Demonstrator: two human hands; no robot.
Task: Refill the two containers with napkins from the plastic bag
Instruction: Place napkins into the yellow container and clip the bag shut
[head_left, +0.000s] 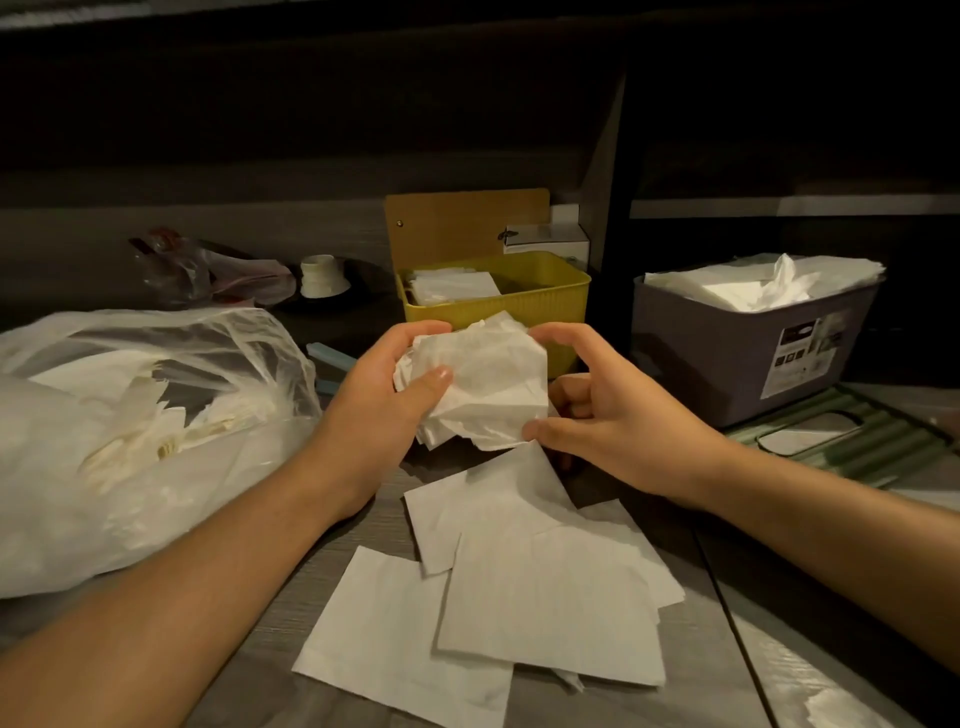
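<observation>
A crumpled bundle of white napkins (485, 382) is held above the table in front of the yellow container (524, 306). My left hand (387, 395) grips its left side, thumb on top. My right hand (597, 410) pinches its right edge with thumb and curled fingers. The yellow container holds a low stack of napkins and has a raised wooden lid. The grey container (727, 364) at the right is heaped with napkins. The clear plastic bag (130, 415) with more napkins lies at the left. Several flat napkins (519, 587) are spread on the table below my hands.
A green ribbed lid (852, 441) lies in front of the grey container. Behind the bag sit a small crumpled bag (208, 275), a white cup-like object (322, 275) and a white box (550, 239). A dark wall closes the back.
</observation>
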